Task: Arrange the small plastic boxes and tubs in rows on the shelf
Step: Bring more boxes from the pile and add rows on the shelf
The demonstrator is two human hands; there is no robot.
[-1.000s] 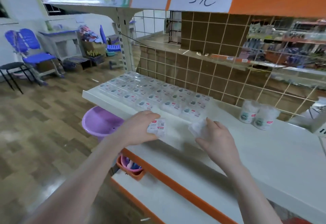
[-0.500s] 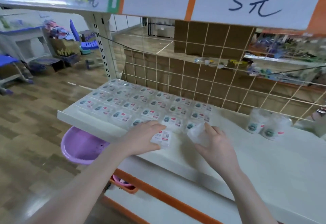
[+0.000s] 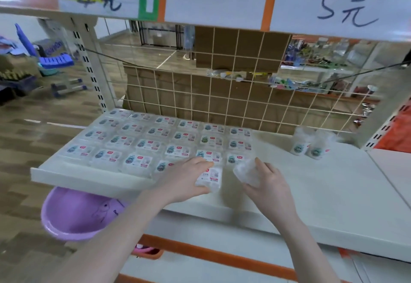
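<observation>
Several small clear plastic boxes with labelled lids [image 3: 155, 140] lie in neat rows on the left part of the white shelf [image 3: 333, 189]. My left hand [image 3: 184, 178] grips one labelled box [image 3: 210, 177] at the front edge of the rows, its label side up. Just to the right, my right hand [image 3: 269, 182] holds a clear box [image 3: 245, 171] tilted, close to the front right corner of the rows. Two round clear tubs [image 3: 310, 145] stand at the back right of the shelf.
A wire grid [image 3: 222, 95] closes the back of the shelf. An upper shelf edge with price cards [image 3: 347, 11] hangs overhead. A purple basin [image 3: 75, 213] sits below the shelf's left end. An orange basket [image 3: 148, 252] rests on the lower shelf.
My view has moved in closer to the shelf. Both hands have carried their boxes forward to the front right end of the rows.
</observation>
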